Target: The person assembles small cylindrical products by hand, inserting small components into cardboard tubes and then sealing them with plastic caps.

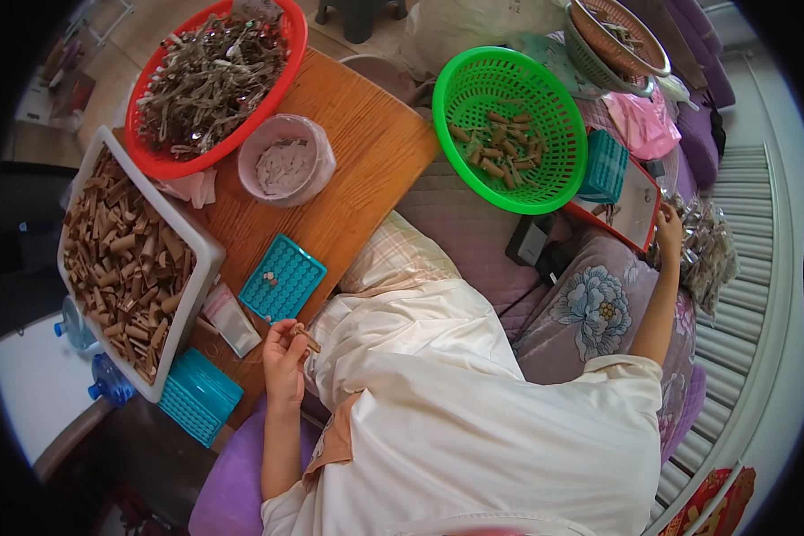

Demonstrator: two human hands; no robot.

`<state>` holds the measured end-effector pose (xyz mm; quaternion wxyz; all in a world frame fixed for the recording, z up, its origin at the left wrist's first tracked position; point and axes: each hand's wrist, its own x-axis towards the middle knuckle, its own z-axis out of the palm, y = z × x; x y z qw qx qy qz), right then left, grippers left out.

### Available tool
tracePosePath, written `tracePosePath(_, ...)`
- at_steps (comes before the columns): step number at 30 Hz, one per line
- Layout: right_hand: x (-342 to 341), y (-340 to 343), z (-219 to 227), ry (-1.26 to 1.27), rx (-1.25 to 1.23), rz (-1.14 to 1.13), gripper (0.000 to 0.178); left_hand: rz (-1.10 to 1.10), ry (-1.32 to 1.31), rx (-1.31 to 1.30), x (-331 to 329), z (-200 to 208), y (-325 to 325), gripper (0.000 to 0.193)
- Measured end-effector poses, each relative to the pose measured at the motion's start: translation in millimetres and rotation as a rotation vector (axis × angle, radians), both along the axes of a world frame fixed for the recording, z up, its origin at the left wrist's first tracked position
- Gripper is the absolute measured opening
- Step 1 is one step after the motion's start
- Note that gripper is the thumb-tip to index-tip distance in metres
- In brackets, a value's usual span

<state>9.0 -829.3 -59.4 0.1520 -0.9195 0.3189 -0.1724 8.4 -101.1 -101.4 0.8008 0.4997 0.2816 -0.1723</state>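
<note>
My left hand (285, 362) pinches a short brown tube (308, 339) beside the table's near edge. Just beyond it lies a teal grid tray (283, 279) with a few small pale pieces in one part. Out at the far right, my right hand (668, 234) is at the edge of a red-rimmed shallow box (636, 207), close to a bundle of silvery strands (707, 246). Its fingers look bent together; what they hold is too small to make out. A stack of teal trays (604, 167) rests at the box's left end.
On the wooden table (366, 116) stand a white bin of brown tubes (207, 246), a red basket of tangled strands (299, 45) and a white tub (317, 183). A green basket (567, 134) holds more tubes. Another teal tray stack (201, 393) sits below the bin.
</note>
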Motion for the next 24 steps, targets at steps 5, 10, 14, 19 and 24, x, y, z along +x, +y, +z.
tracePosePath(5,-9.6,-81.5,-19.1,0.119,0.109,-0.020,0.031,0.000,-0.028,-0.001,3.7,-4.6,0.3,0.031)
tracePosePath(10,86.1,47.0,30.6,0.205,0.159,0.166,0.028,-0.018,-0.024,-0.049,-8.5,-4.0,0.1,0.023)
tracePosePath(14,153.7,205.7,67.0,0.037,0.138,0.667,0.022,0.014,0.037,-0.087,0.3,11.0,-8.5,0.019)
tracePosePath(19,236.8,415.0,64.6,0.021,0.205,1.194,0.018,-0.044,0.044,-0.052,-1.5,17.9,-7.7,0.024)
tracePosePath(24,311.1,547.3,32.1,-0.164,0.087,1.306,0.021,-0.056,0.030,-0.039,-3.9,29.3,-15.1,0.023)
